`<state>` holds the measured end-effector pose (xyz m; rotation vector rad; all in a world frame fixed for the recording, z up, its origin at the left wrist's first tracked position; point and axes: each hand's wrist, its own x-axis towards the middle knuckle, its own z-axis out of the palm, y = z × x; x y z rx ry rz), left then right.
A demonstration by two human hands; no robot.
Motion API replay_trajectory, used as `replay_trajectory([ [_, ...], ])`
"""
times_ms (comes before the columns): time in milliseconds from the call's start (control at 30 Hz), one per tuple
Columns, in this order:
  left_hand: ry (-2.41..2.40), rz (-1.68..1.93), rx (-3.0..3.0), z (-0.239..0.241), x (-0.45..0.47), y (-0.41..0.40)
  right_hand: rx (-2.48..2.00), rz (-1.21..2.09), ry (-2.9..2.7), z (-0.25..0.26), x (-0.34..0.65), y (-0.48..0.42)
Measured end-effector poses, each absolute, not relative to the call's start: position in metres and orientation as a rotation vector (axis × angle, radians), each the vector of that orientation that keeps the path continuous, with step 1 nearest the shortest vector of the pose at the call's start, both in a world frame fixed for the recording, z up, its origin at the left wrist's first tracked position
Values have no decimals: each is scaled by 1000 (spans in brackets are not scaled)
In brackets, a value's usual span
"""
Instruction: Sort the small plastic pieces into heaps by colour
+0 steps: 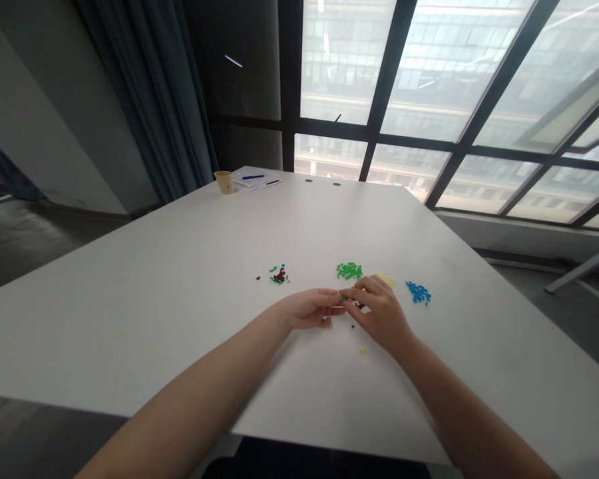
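Observation:
My left hand [317, 307] and my right hand [379, 309] meet above the white table [204, 319]. Their fingertips pinch a small green piece [344, 299], too small to make out in detail. Behind my right hand lie a few dark brown pieces [359, 306], partly hidden by the fingers. Just beyond the hands is a heap of green pieces [349, 270]. Pale yellow pieces [387, 279] show past my right knuckles, and a blue heap [418, 293] sits to the right. Nearer to me are a few loose yellow bits [363, 350] and one dark bit [353, 326].
Left of the hands lies a mixed cluster of brown, green and blue pieces [279, 275], with a stray brown one [258, 278] beside it. A tan paper cup [224, 182] stands at the far left corner, next to papers [257, 181] with a blue pen [253, 177].

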<state>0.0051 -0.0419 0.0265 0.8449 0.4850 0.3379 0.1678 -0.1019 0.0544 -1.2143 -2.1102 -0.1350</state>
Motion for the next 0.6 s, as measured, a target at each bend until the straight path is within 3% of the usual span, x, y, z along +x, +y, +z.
replay_trajectory([
  [167, 764, 495, 1092, 39, 1, -37, -1356, -209, -2097, 56, 189, -83],
  [333, 1534, 807, 1870, 39, -20, -14, -1805, -206, -2051, 43, 234, -40],
  [433, 1900, 631, 2120, 31, -31, -5, -2031, -163, -2046, 31, 246, -23],
  [600, 2004, 347, 2134, 23, -34, -4, -2186, -22, -2046, 22, 241, -9],
])
